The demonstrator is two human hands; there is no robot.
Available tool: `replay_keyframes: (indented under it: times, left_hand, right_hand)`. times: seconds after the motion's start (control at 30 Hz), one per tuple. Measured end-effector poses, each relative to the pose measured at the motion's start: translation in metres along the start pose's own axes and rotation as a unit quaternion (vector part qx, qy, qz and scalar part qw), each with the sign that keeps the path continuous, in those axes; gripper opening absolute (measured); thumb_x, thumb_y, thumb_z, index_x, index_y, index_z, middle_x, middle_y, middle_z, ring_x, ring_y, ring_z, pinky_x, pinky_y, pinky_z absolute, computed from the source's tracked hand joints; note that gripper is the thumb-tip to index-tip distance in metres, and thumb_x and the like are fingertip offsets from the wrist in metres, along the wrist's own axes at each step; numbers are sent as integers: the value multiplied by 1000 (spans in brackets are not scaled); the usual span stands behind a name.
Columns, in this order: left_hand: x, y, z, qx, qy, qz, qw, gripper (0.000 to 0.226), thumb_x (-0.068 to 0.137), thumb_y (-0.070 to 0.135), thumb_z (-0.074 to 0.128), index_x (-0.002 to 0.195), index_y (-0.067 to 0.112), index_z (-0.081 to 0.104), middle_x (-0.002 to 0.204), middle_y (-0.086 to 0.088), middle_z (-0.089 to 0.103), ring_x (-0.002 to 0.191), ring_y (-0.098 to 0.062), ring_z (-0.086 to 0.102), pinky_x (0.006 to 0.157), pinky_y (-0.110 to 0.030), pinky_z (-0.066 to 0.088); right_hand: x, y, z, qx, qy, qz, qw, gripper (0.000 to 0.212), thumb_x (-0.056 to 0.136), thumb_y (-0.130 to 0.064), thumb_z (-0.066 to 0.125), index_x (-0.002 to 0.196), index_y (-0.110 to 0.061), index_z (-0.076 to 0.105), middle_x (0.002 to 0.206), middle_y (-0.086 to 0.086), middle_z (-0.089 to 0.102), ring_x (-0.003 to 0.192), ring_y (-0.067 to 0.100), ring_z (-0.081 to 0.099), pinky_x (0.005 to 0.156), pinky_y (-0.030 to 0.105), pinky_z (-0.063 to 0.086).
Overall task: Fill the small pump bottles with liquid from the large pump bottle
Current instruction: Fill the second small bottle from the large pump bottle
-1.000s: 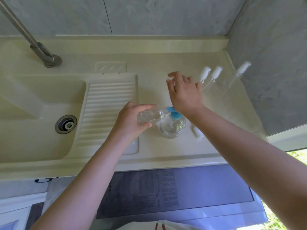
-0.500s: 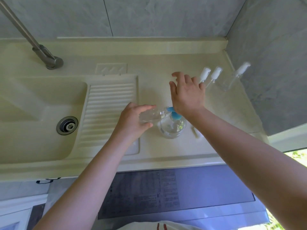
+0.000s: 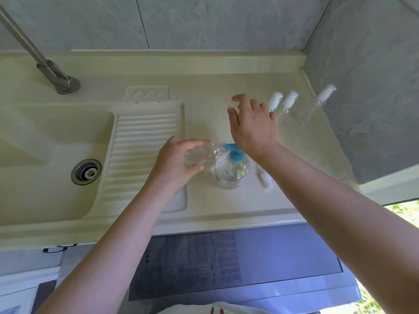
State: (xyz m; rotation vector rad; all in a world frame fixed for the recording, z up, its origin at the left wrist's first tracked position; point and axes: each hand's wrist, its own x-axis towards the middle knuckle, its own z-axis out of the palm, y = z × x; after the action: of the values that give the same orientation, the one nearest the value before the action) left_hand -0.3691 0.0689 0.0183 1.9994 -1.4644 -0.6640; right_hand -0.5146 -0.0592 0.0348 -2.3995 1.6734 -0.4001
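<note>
The large clear pump bottle (image 3: pixel 232 173) with a blue pump head (image 3: pixel 233 152) stands on the cream counter (image 3: pixel 204 123). My left hand (image 3: pixel 174 164) grips a small clear bottle (image 3: pixel 199 155), tilted with its mouth at the blue spout. Just above and behind the pump head hovers my right hand (image 3: pixel 252 124), fingers spread, its heel over the pump. Three small bottles with white pumps (image 3: pixel 275 102) (image 3: pixel 290 101) (image 3: pixel 325 96) stand at the back right. A loose white pump top (image 3: pixel 264 179) lies on the counter right of the large bottle.
A sink basin with a drain (image 3: pixel 86 172) and a ribbed washboard (image 3: pixel 140 146) lie to the left. A metal tap (image 3: pixel 54 73) rises at the back left. Tiled walls close the back and right. The counter's front edge runs below my arms.
My right hand has lifted slightly and spread its fingers above the pump head. The left hand still holds the small bottle at the spout.
</note>
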Motion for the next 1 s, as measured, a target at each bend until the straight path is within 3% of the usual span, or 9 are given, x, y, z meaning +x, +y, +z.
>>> replay_keyframes:
  times: [0.17,0.4,0.53,0.7,0.87,1.0]
  left_hand:
    - [2,0,-1,9,0,-3,1000,60,75,13,81,126,38,64,106,0,49,99,-12,50,87,-11,30]
    - [1,1,-2,12,1,2,1000,61,76,15,81,127,41,62,108,1,49,99,-11,50,86,-12,29]
    - [3,0,-1,24,-7,-6,1000,61,75,15,81,127,40,62,107,0,49,102,-15,52,88,-15,31]
    - [3,1,-2,6,-15,-4,1000,61,75,15,81,127,42,62,108,0,52,103,-12,54,90,-16,33]
    - [5,1,-2,11,-14,-10,1000,61,74,14,82,126,40,63,108,0,51,102,-13,53,88,-14,31]
    - [5,2,-2,3,-16,-10,1000,61,75,13,81,127,39,62,108,1,50,103,-13,53,88,-13,31]
  right_hand:
    - [-10,5,12,25,-39,28,999,35,104,-35,29,133,-23,45,126,4,59,117,32,49,94,44,31]
    - [-4,2,1,-5,13,6,1000,38,104,-39,31,135,-23,46,127,4,59,118,32,49,97,45,31]
    - [-14,5,12,20,-7,29,999,34,104,-34,31,130,-22,48,124,4,59,113,32,51,92,43,32]
    - [-6,4,1,-4,-3,25,1000,39,104,-41,31,136,-24,45,135,5,54,120,31,48,97,44,31]
    - [-10,5,9,4,-47,42,998,37,104,-38,29,136,-26,44,132,4,55,119,31,48,95,43,30]
    - [-9,4,5,-8,-1,41,999,39,104,-43,29,136,-26,44,132,3,56,120,30,47,95,43,30]
